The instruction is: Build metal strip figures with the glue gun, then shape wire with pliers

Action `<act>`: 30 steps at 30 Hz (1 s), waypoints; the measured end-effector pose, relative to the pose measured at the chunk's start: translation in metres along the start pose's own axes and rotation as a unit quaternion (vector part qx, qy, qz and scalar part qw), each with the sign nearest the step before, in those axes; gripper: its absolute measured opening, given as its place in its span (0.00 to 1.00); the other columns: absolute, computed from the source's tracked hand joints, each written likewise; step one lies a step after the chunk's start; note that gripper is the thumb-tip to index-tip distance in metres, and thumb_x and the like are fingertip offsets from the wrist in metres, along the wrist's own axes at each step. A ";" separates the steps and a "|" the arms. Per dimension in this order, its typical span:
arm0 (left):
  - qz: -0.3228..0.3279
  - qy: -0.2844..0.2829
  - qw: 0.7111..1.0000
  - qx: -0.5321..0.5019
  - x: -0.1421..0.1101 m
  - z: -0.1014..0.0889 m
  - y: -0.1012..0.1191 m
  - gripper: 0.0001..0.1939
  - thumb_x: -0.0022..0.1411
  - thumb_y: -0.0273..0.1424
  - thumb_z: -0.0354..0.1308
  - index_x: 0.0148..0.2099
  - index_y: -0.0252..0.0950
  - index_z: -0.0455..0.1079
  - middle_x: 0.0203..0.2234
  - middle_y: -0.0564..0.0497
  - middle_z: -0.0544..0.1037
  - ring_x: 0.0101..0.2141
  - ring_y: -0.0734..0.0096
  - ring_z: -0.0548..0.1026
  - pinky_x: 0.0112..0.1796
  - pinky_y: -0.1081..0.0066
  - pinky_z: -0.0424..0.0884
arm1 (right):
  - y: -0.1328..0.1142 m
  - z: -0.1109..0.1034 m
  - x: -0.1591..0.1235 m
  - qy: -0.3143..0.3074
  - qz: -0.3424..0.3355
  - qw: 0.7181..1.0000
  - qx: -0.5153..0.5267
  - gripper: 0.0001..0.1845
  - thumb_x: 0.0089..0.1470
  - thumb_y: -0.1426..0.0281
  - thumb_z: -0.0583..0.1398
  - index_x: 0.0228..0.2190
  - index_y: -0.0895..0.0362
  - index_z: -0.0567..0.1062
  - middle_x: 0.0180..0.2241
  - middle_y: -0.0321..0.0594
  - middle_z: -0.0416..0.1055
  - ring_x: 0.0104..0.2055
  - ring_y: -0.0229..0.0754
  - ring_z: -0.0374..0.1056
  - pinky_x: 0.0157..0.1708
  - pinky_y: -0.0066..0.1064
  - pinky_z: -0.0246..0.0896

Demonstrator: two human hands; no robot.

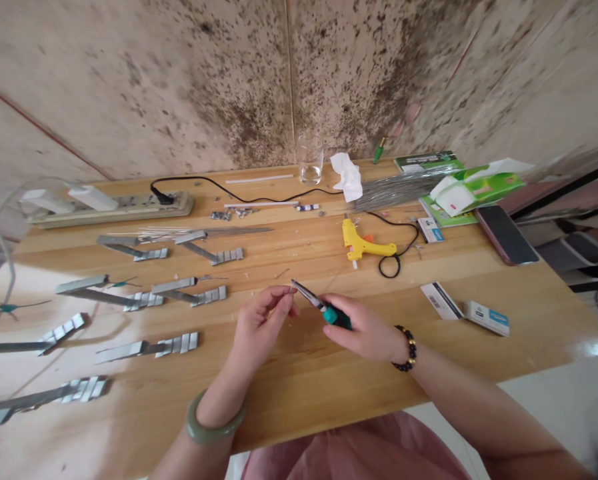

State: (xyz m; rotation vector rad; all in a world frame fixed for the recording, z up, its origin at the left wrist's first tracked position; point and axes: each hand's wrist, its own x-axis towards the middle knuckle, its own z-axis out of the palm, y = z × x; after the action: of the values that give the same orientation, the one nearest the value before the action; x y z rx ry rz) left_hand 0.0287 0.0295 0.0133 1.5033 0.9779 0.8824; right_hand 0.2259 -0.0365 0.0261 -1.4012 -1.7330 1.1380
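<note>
My right hand (366,328) is closed around the teal and black handles of needle-nose pliers (309,294). The pliers' tips point up and left, meeting the fingertips of my left hand (263,327). Thumb and index finger of that hand are pinched on a thin piece of wire (291,289), mostly hidden by the fingers and the tips. Both hands are just above the wooden table (309,373), near its front middle. A short loose bit of wire (281,273) lies beyond them.
Several bent grey metal strips (176,343) with segmented ends lie at left, near a power strip (149,207). Behind are a yellow glue gun (369,247) with a black cord, a water glass (310,163) and a wire bundle (399,189). A phone (507,235) and small boxes (486,318) lie right.
</note>
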 end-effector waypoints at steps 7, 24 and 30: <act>-0.008 -0.023 1.000 -0.015 0.000 0.000 -0.001 0.12 0.61 0.36 0.56 0.41 0.33 0.73 0.21 0.52 0.76 0.24 0.72 0.73 0.30 0.73 0.70 | 0.001 0.002 -0.001 0.010 -0.008 1.000 -0.027 0.17 0.54 0.71 0.57 0.46 0.56 0.69 0.40 0.41 0.72 0.40 0.42 0.67 0.42 0.33 0.61; 0.007 -0.025 1.000 -0.006 -0.001 0.000 0.001 0.10 0.61 0.34 0.56 0.40 0.34 0.74 0.21 0.53 0.75 0.24 0.73 0.73 0.29 0.74 0.70 | 0.000 0.000 -0.002 0.008 -0.012 0.999 -0.030 0.14 0.54 0.72 0.56 0.44 0.56 0.69 0.37 0.39 0.71 0.37 0.40 0.66 0.40 0.31 0.61; 0.010 -0.025 0.999 0.020 -0.003 0.000 0.002 0.09 0.62 0.33 0.55 0.41 0.35 0.73 0.21 0.54 0.75 0.24 0.74 0.72 0.31 0.74 0.69 | 0.001 0.000 -0.001 0.008 -0.007 0.999 -0.030 0.15 0.53 0.71 0.57 0.44 0.56 0.69 0.38 0.40 0.71 0.38 0.41 0.66 0.40 0.32 0.61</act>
State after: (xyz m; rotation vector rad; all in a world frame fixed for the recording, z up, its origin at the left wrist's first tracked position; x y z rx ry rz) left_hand 0.0280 0.0265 0.0149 1.5638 0.9498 0.8413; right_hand 0.2260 -0.0374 0.0253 -1.4274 -1.7774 1.0712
